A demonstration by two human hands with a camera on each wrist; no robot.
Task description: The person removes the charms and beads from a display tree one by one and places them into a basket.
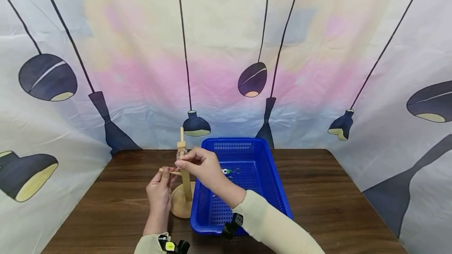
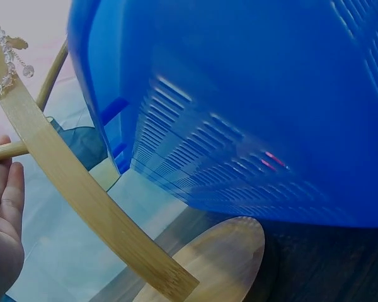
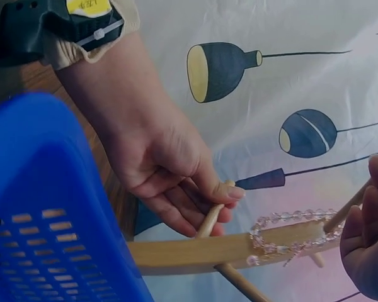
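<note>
A wooden stand has an upright post (image 2: 82,182), cross pegs and a round base (image 1: 181,203). My left hand (image 1: 160,191) pinches the end of a lower wooden peg (image 3: 209,221), thumb on top. Around the upper part of the post, at a higher peg (image 3: 346,211), hangs a clear pink beaded bracelet (image 3: 290,216) with a small bead dangling. My right hand (image 1: 205,166) is up at this bracelet, its thumb and index finger closing together on the higher peg's end. The fingers of that hand partly cover the bracelet in the head view.
A blue plastic basket (image 1: 241,141) with slotted sides stands just right of the stand. Inside it lie a few small items, among them a green and white keyring (image 1: 226,171). The brown table (image 1: 328,195) ends at a printed cloth backdrop.
</note>
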